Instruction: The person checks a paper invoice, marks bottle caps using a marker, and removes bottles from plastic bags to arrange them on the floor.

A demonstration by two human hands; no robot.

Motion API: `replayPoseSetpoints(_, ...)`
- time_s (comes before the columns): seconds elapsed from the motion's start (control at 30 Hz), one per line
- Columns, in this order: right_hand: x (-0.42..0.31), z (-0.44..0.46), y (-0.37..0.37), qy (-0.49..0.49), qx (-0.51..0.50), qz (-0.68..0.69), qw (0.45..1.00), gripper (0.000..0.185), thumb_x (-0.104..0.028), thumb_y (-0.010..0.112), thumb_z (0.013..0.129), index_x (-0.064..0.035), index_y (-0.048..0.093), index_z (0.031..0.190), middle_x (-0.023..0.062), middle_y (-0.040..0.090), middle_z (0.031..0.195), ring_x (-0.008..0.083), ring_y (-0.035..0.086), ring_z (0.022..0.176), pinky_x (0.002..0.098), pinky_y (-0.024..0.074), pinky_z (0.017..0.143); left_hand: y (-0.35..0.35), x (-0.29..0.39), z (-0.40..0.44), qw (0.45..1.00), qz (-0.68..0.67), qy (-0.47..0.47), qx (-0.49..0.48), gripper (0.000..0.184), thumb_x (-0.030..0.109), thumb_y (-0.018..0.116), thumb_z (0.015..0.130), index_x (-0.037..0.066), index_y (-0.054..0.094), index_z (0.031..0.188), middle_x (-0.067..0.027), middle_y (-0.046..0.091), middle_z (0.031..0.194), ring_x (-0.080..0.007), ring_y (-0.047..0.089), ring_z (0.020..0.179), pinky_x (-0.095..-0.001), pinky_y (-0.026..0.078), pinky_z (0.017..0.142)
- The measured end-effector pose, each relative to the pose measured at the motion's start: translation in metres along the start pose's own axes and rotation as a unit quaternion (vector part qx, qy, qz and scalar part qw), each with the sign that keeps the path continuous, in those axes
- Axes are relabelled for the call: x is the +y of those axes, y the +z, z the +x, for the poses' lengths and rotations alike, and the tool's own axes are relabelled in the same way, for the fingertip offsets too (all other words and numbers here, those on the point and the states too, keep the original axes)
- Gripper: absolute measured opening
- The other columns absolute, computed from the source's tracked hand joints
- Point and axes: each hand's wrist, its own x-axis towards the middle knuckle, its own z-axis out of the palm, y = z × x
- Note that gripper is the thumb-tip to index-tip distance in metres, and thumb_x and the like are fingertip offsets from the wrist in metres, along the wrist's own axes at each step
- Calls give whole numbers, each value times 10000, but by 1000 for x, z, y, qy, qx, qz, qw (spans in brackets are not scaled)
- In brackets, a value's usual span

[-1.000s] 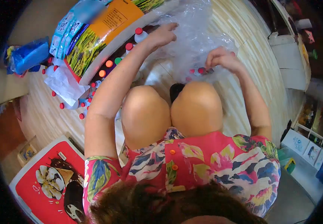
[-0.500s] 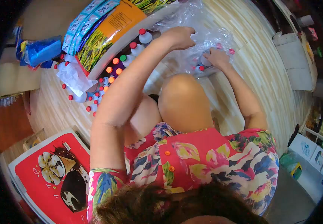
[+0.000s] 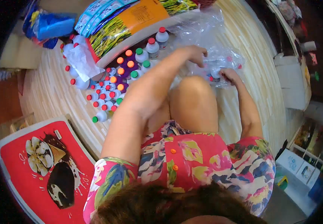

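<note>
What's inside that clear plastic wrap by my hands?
Red-capped bottles show blurrily through the clear plastic wrap; folds and glare cover much of them, hiding how many.

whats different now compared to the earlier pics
The left hand has drawn back toward the knee and rightward, closing the gap to the right hand at the clear plastic. Whether anything was taken hold of or let go is unclear. The capped bottles beside the patterned pack still stand on the floor.

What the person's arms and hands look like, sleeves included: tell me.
The left hand and right hand are bare, with no glove, watch or bracelet visible. The short left sleeve and right sleeve are pinkish red with a multicoloured floral print that includes green.
</note>
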Motion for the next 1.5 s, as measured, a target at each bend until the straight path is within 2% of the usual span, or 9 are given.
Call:
replayPoseSetpoints(0.1, -26, -20, -9, -9, 59, -219, 974, 464, -448, 583, 630, 14, 626, 646, 114, 617, 642, 228, 589, 581, 344, 420, 549, 17, 8, 7, 999, -10, -14, -35, 688, 321, 729, 629, 213, 460, 1253, -190, 542, 1156, -352, 526, 1055, -463, 430, 865)
replayPoseSetpoints(0.23, -90, -101, -46, -24, 84, -255, 963, 464, -425, 605, 612, 32, 647, 678, 142, 602, 599, 225, 594, 581, 335, 433, 562, 49, 6, 30, 990, 76, -88, -75, 724, 279, 742, 635, 161, 450, 1286, -115, 402, 1342, -316, 477, 1149, -454, 423, 909)
replayPoseSetpoints(0.4, -178, -219, -90, -123, 91, -232, 961, 339, -336, 603, 639, 2, 614, 628, 31, 502, 527, 113, 477, 517, 272, 333, 470, 57, 24, 11, 983, 92, -129, -89, 677, 259, 705, 665, 69, 455, 1265, -161, 511, 1224, -301, 537, 1053, -442, 449, 815)
replayPoseSetpoints(0.53, -223, -249, -92, -222, 87, -233, 943, 261, -262, 587, 652, -24, 528, 563, 4, 469, 524, 89, 432, 509, 255, 304, 465, 82, 21, 48, 995, -40, -8, -94, 644, 256, 714, 652, 86, 493, 1233, -143, 515, 1224, -280, 517, 1084, -421, 439, 844)
replayPoseSetpoints(0.67, -259, -219, -58, -284, 37, -346, 893, 396, -357, 600, 602, 34, 611, 667, 140, 508, 547, 213, 512, 527, 343, 395, 520, 89, 44, 61, 985, -96, 77, -124, 624, 261, 707, 660, 78, 499, 1220, -145, 523, 1210, -276, 522, 1069, -417, 439, 838)
replayPoseSetpoints(1.13, -244, -55, 132, -412, -213, -588, 662, 355, -360, 639, 590, -97, 687, 823, 158, 651, 786, 315, 634, 735, 420, 488, 647, 101, 71, 73, 981, -65, 83, -164, 561, 278, 681, 687, 51, 520, 1175, -150, 550, 1158, -262, 539, 1019, -406, 439, 818)
replayPoseSetpoints(1.23, -245, -40, 144, -383, -220, -583, 682, 352, -352, 644, 590, -103, 686, 835, 150, 658, 822, 306, 636, 749, 420, 492, 656, 93, 66, 74, 980, -68, 73, -173, 549, 281, 676, 693, 46, 525, 1165, -151, 556, 1147, -259, 543, 1008, -404, 439, 814)
replayPoseSetpoints(1.43, -250, 13, 156, -439, -87, -673, 589, 339, -354, 644, 591, -108, 687, 820, 109, 666, 817, 319, 632, 781, 418, 494, 696, 71, 52, 71, 973, -64, 48, -216, 526, 288, 665, 704, 34, 534, 1146, -153, 568, 1125, -254, 550, 986, -399, 439, 805)
replayPoseSetpoints(1.5, -256, 23, 153, -437, -89, -625, 641, 376, -346, 684, 583, -80, 673, 849, 140, 648, 838, 338, 612, 789, 430, 486, 697, 62, 37, 65, 963, -73, 31, -256, 519, 291, 661, 708, 30, 537, 1139, -154, 572, 1117, -252, 553, 979, -397, 440, 802)
